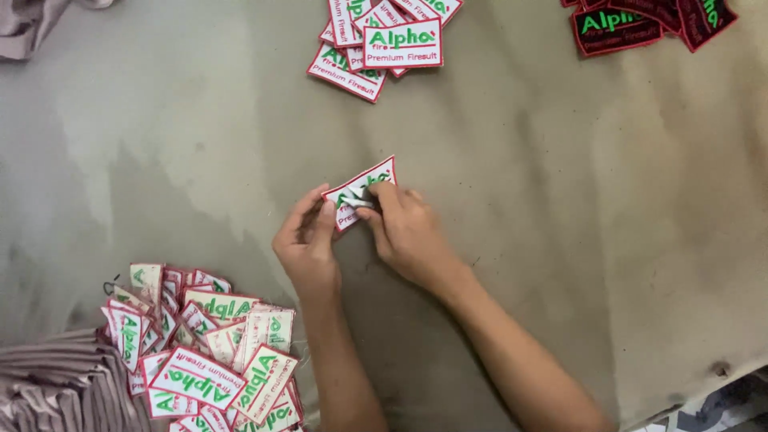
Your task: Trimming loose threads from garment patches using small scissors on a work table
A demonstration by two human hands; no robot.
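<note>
At centre of the worktop, both hands pinch one white red-edged patch. Left hand fingers closed on its 8 o'clock corner; right hand grips a small metal tool, probably snips. I'd keep the patch taut and cut close.

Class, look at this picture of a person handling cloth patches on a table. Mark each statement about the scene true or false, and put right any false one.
1. Both hands hold one white patch with a red border. True.
2. The left hand rests flat on the table, empty. False: it grips the patch's left end.
3. A loose heap of white patches lies at the lower left. True.
4. The dark red patches lie at the lower right. False: they are at the upper right.
5. The right hand presses a small silvery tool against the patch. True.
</note>
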